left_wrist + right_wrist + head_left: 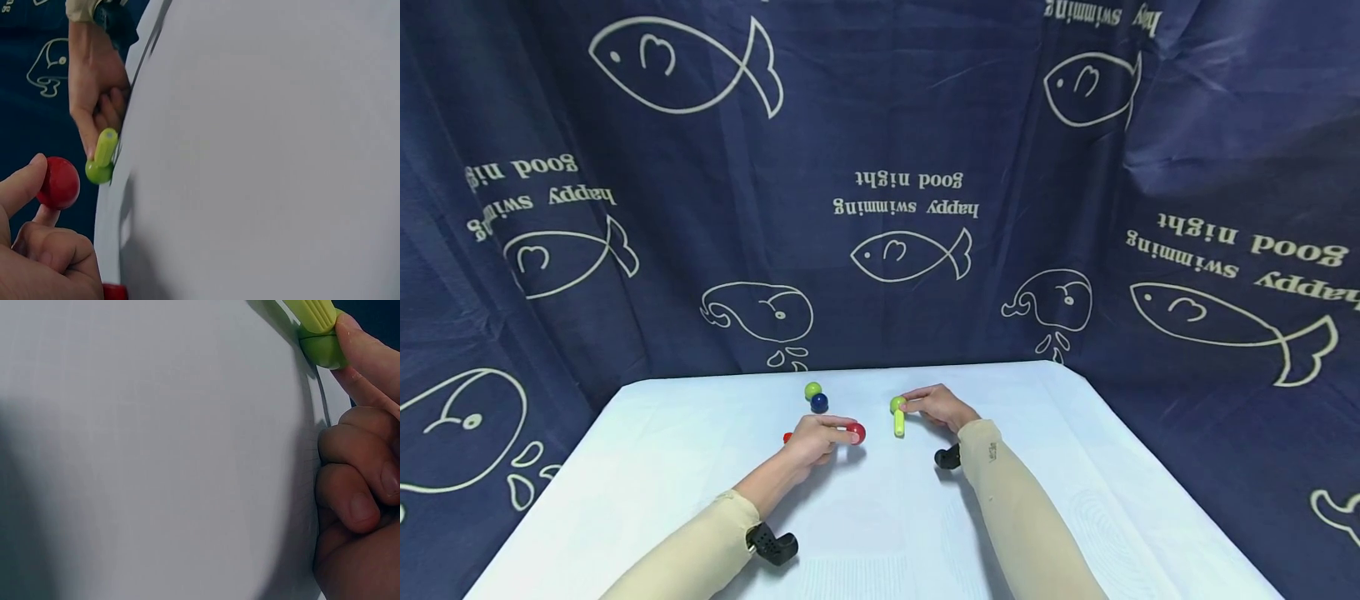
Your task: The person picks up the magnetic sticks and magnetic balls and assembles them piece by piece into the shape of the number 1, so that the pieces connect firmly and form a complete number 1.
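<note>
Between the thumb and a finger of my left hand [811, 440] is a red ball [855, 432], which the left wrist view shows raised off the table [865, 517]. A small red piece [787, 437] shows behind that hand, mostly hidden. My right hand [942, 406] pinches a green ball [897, 405] with thumb and forefinger, the other fingers curled in the right wrist view. Against this ball is a ribbed yellow-green cylinder [312, 312]; whether the two are joined I cannot tell.
Beyond my left hand, a second green ball [813, 390] and a dark blue ball [819, 403] lie side by side on the white cloth. A navy curtain [910, 317] with fish and whale drawings hangs right behind the table's far edge.
</note>
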### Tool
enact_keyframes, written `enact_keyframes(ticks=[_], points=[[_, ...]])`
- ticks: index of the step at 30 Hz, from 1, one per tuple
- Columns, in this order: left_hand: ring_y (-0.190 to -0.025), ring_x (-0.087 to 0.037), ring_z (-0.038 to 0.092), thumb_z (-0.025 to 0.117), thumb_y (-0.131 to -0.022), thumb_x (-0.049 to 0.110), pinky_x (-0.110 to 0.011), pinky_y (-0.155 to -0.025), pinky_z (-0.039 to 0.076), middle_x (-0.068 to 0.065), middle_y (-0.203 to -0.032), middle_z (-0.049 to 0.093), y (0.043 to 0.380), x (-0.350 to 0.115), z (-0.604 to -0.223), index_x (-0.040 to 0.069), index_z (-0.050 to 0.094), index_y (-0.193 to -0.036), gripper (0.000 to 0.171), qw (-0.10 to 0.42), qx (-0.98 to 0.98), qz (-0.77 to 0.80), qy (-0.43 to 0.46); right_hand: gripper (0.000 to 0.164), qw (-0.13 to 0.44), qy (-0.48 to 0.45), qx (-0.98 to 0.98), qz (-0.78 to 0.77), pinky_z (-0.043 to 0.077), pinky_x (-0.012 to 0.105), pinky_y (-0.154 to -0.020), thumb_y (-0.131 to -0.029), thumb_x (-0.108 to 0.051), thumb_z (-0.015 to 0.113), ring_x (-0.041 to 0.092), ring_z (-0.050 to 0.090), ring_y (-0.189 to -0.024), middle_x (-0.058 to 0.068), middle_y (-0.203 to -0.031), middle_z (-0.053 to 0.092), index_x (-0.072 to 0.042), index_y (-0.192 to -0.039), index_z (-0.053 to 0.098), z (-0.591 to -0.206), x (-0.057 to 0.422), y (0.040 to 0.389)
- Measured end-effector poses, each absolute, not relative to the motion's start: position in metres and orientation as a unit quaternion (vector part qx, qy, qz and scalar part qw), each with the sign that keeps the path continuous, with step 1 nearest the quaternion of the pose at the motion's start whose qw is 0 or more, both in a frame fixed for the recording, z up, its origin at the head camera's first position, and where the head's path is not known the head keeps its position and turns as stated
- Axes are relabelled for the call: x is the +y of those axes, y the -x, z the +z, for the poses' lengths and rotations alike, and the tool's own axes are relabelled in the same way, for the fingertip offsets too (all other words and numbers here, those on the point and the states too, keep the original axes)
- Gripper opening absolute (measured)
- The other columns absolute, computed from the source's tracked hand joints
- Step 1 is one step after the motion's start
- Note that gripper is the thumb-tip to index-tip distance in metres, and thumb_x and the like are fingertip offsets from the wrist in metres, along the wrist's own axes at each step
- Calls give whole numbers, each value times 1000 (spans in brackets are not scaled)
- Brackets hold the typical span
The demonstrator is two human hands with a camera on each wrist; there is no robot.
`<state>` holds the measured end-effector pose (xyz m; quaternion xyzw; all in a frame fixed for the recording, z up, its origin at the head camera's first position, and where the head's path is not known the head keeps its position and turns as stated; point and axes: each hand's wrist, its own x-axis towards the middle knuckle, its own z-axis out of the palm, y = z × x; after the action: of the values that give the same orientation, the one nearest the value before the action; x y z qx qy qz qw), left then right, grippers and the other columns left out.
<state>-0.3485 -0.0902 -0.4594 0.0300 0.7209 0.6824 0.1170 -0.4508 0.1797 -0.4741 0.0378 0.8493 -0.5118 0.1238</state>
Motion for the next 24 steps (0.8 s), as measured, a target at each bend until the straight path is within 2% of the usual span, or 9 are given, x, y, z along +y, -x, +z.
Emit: enact_keyframes(ticks=[13,20,24], points=[[-43,-9,23,80,-81,9,-21,-43,21,6,-55,37,346,-63,-458,-1,71,-119,40,138,727,672,-22,41,127,-36,852,-507,24,27,-45,-80,-29,85,13,25,-44,-5,-51,36,-20,-119,76,-471,181,454],[-43,-7,23,82,-79,8,-20,-43,21,8,-54,36,347,-53,-460,-1,73,-116,39,130,722,680,-17,40,115,-36,853,-508,25,27,-45,-79,-29,85,13,26,-44,-4,-51,37,-19,-118,76,-469,182,454],[-43,-8,23,82,-78,8,-21,-43,22,8,-53,38,343,-48,-463,0,73,-115,39,137,730,670,1,42,128,-30,854,-504,25,27,-45,-79,-30,85,13,27,-44,-4,-51,37,-20,-119,76,-473,180,452]])
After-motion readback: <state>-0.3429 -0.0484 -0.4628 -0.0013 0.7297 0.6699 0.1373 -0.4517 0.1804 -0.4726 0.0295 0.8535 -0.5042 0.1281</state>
